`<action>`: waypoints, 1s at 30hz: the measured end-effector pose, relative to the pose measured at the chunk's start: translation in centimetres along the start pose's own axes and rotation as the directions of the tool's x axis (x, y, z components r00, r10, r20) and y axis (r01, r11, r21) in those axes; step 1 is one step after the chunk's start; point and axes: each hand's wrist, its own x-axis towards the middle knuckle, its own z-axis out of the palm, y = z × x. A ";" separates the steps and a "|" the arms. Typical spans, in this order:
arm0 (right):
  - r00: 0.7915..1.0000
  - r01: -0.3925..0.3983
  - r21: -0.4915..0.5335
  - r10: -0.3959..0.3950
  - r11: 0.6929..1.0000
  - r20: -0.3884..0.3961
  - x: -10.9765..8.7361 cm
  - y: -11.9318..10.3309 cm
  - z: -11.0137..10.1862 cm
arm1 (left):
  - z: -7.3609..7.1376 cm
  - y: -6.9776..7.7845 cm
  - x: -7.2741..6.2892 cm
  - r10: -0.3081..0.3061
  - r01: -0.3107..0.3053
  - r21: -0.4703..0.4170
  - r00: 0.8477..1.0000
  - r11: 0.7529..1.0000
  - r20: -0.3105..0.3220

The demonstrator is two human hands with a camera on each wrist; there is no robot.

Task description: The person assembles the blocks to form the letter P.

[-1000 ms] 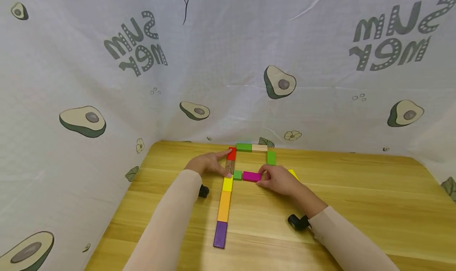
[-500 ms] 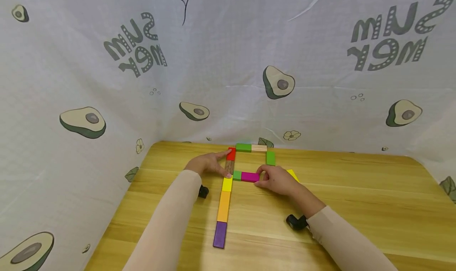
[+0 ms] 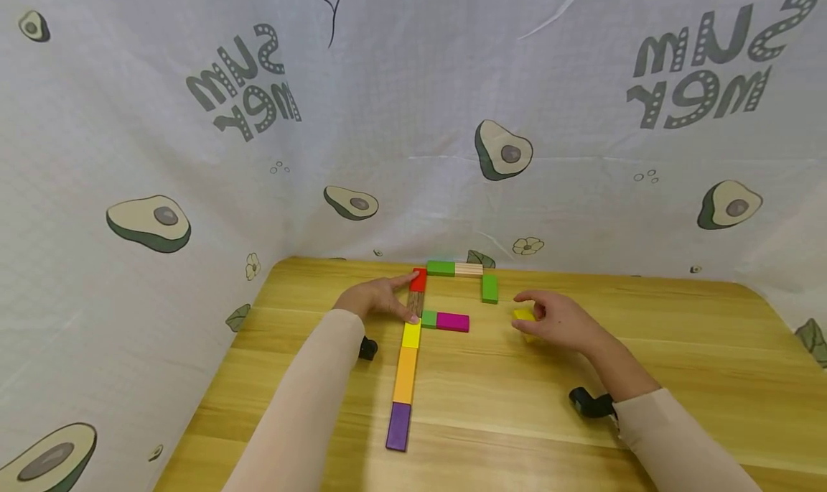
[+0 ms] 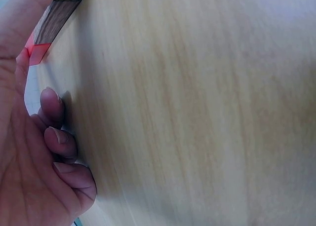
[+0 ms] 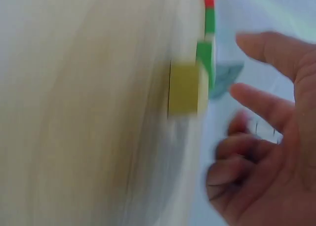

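Note:
My left hand [image 3: 375, 298] rests at a column of flat blocks. Its index fingertip touches the red block [image 3: 418, 282], and its thumb tip lies where the brown block [image 3: 416, 304] meets a yellow one [image 3: 411, 336]. In the left wrist view the other fingers bend loosely around nothing. Thumb and fingers parted, my right hand [image 3: 562, 323] holds nothing and hovers at a separate yellow block [image 3: 524, 314], partly hidden by it in the head view. The right wrist view shows that block [image 5: 183, 89] apart from the fingers. A magenta block [image 3: 453, 322] touches a small green block [image 3: 429, 319].
Below in the column lie orange [image 3: 405, 374] and purple [image 3: 398, 427] blocks. A green block [image 3: 441, 268] and a pale striped block [image 3: 468, 269] form a row along the back, with another green block [image 3: 489, 289] below its right end. A printed cloth [image 3: 413, 118] hangs behind the table.
The magenta block was slid left against the small green block. My right hand then let it go and moved right to the separate yellow block. My left hand stayed in place.

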 end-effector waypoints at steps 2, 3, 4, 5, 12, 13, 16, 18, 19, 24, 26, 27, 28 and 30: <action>0.998 -0.024 0.003 0.023 1.000 0.066 -0.4 1.0 -0.7 | 0.0 0.0 0.0 -0.006 0.006 0.004 1.000 1.000 0.000; 0.994 -0.032 0.012 0.031 0.999 0.105 -0.5 1.3 -0.9 | 0.0 0.0 0.0 -0.006 0.006 0.005 1.000 1.000 0.000; 0.989 -0.038 0.017 0.036 0.999 0.142 -0.6 1.7 -1.1 | 0.0 0.0 -0.1 -0.004 0.004 0.005 1.000 1.000 -0.001; 0.984 -0.045 0.023 0.041 0.999 0.175 -0.7 1.9 -1.3 | 0.0 0.0 -0.1 -0.002 0.002 0.007 1.000 1.000 -0.002; 0.976 -0.034 0.056 0.021 0.998 0.217 -1.0 2.4 -1.5 | -0.1 0.0 -0.1 0.001 -0.001 0.004 1.000 1.000 -0.003; 0.980 -0.022 0.053 0.011 0.998 0.199 -1.0 2.4 -1.3 | -0.1 0.0 0.0 -0.001 0.001 0.006 1.000 1.000 -0.005; 0.992 0.009 0.042 -0.014 0.999 0.126 -1.0 1.7 -0.5 | -0.1 0.0 0.3 -0.009 0.009 0.005 1.000 1.000 -0.006; 0.997 0.002 0.043 -0.005 0.999 0.071 -1.0 0.9 0.4 | -0.1 -0.1 0.4 -0.010 0.010 0.007 1.000 1.000 -0.006; 0.999 -0.013 0.047 0.011 0.999 0.048 -0.9 0.4 0.8 | -0.1 0.0 0.4 -0.011 0.011 0.007 1.000 1.000 -0.007; 0.995 -0.093 0.057 0.095 0.994 -0.030 0.1 -2.0 2.9 | -0.2 0.0 0.0 0.001 -0.001 0.012 1.000 1.000 -0.008; 0.993 -0.106 0.024 0.107 0.994 -0.054 0.5 -2.6 3.5 | -0.2 -0.1 -0.1 0.009 -0.009 0.013 1.000 1.000 -0.010; 0.991 -0.112 0.009 0.112 0.994 -0.066 0.7 -2.8 3.8 | -0.1 -0.1 -0.1 0.013 -0.013 0.012 1.000 1.000 -0.012; 0.990 -0.117 -0.008 0.116 0.993 -0.079 0.9 -2.9 4.0 | -0.1 -0.1 0.0 0.015 -0.014 0.012 1.000 1.000 -0.013; 0.988 -0.127 -0.033 0.123 0.991 -0.097 1.2 -3.2 4.2 | -0.1 -0.1 0.1 0.017 -0.017 0.013 1.000 1.000 -0.015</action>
